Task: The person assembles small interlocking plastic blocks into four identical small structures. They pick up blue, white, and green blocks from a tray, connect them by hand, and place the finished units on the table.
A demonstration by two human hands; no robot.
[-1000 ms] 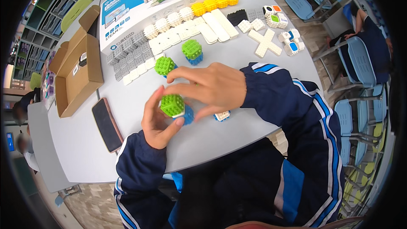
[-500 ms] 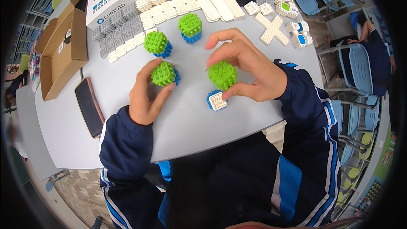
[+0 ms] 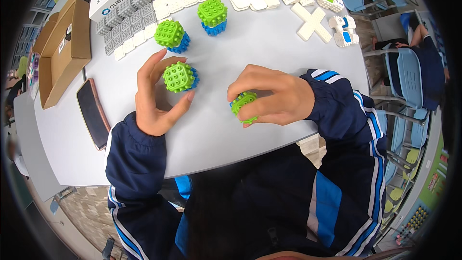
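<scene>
My right hand (image 3: 272, 94) grips a green studded block (image 3: 243, 101) from above. A bit of blue shows beneath that block at its left side, and the fingers hide much of it. My left hand (image 3: 156, 91) is open, thumb and fingers apart around another green block (image 3: 178, 77) that sits on a blue one (image 3: 195, 78). Farther off stand two more such stacks: a green block (image 3: 168, 33) on a blue block (image 3: 180, 44), and to its right a green block (image 3: 212, 12) on a blue block (image 3: 214, 28).
Grey and white blocks (image 3: 126, 8) and flat white pieces line the far side by a printed box (image 3: 103, 7). A white cross piece (image 3: 314, 23) and white modules (image 3: 343, 31) lie far right. At left are an open cardboard box (image 3: 67, 53) and a phone (image 3: 94, 114).
My right hand has lowered its green block onto the small blue piece with the white top, now covered. The left hand's fingers have spread away from their stack.
</scene>
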